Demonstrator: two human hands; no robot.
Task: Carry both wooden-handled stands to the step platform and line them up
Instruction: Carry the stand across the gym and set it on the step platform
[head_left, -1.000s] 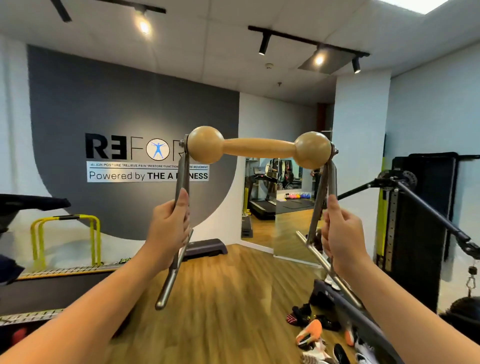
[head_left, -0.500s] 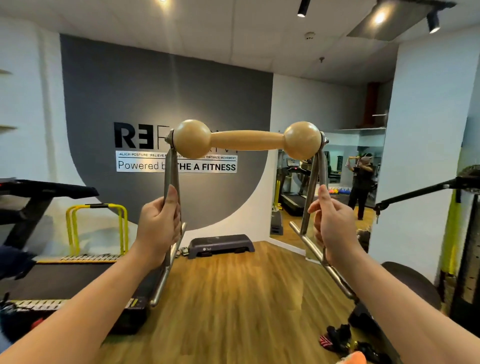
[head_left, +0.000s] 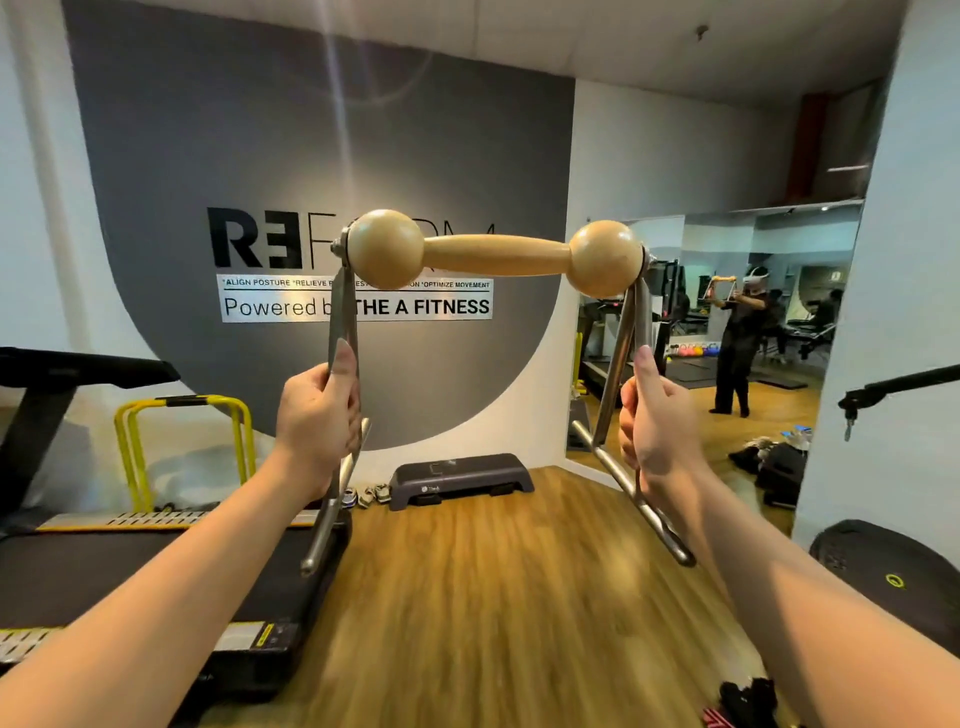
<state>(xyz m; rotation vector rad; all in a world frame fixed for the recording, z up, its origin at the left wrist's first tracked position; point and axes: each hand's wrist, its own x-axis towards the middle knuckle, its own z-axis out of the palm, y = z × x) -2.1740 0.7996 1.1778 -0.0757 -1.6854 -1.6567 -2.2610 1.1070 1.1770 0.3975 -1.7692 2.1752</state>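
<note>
I hold one wooden-handled stand (head_left: 493, 254) up at chest height in front of me. Its pale wooden bar with two round knobs runs level between two grey metal legs. My left hand (head_left: 317, 421) grips the left leg and my right hand (head_left: 657, 421) grips the right leg. The dark grey step platform (head_left: 460, 475) lies on the wooden floor against the far wall, below and beyond the stand. A second stand is not in sight.
A black treadmill (head_left: 156, 582) fills the left side, with a yellow rail frame (head_left: 182, 441) behind it. Small shoes (head_left: 366, 494) sit left of the platform. A wall mirror (head_left: 727, 338) is at right. A black dome trainer (head_left: 893, 582) and dark items (head_left: 743, 701) lie at lower right.
The view has swung left and moved forward: the step platform is now nearer and more central. The stand stays held in both hands in the same grip.
</note>
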